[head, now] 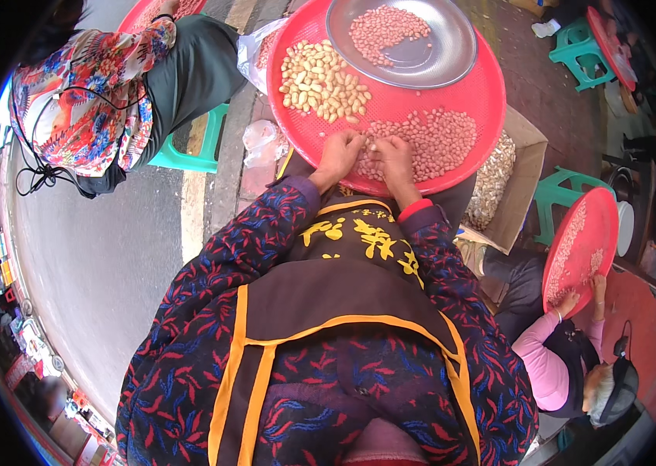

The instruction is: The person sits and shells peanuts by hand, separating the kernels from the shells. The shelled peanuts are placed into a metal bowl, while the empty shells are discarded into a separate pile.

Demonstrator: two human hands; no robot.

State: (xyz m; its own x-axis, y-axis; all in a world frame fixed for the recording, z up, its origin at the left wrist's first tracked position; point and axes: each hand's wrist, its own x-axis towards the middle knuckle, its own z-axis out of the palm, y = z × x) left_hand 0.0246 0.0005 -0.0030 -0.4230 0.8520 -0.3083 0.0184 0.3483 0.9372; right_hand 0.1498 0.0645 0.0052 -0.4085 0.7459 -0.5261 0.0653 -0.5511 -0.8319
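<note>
Both my hands meet above the near rim of a round red plastic tray (491,93) on my lap. My left hand (339,154) has its thumb and fingertips pinched together near a small pale piece, perhaps of peanut shell; whether it grips it is hidden. My right hand (394,160) pinches a small pale piece, seemingly a peanut or shell, between thumb and finger. Shelled pink peanuts (441,140) lie on the tray beside and under my right hand. Unshelled peanuts (322,81) are heaped at its left. A metal pan (456,49) holding more shelled peanuts rests on the tray's far part.
A cardboard box (523,192) of peanut shells (491,180) stands right of the tray. Plastic bags (261,140) lie to the left. A person in a floral top sits on a green stool (206,143). Another person at right holds a red tray (607,233) beside a green stool (555,195).
</note>
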